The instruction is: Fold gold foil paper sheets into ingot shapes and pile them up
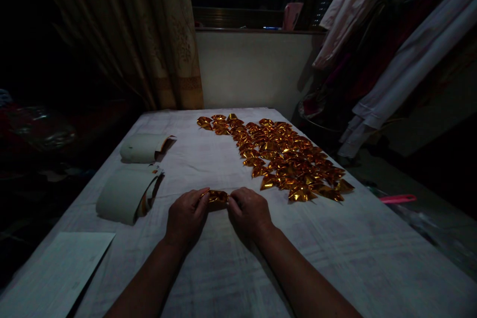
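Left hand (186,216) and right hand (249,213) are each closed in a pinch on one end of a small gold foil piece (217,197), centre near on the white cloth-covered surface (335,258). A spread of folded gold foil pieces (283,156) lies far right, apart. Judgement: pinch both ends evenly and crease firmly without tearing.

Left hand (186,216), right hand (249,213) bare; forearms bare to frame edge.
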The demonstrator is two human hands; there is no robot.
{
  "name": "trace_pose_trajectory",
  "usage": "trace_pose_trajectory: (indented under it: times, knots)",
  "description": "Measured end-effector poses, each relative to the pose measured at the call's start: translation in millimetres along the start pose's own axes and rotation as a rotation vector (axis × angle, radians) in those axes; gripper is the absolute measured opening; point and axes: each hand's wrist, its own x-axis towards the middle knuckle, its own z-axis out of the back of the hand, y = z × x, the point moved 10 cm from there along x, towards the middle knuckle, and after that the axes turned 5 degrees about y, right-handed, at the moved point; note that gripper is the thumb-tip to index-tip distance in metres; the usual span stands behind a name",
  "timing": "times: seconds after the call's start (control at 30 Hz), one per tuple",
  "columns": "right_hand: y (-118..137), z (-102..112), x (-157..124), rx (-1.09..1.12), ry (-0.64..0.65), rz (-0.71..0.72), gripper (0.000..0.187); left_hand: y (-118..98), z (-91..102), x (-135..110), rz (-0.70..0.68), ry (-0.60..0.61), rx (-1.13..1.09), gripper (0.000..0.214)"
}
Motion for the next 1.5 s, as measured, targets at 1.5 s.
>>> trace_pose_trajectory:
  times: [1.5]
  knots:
    - [-69,7,246,-0.612,-0.020,-0.168,0.030,73,0.7,4,0.453,-0.102,-0.625,0.060]
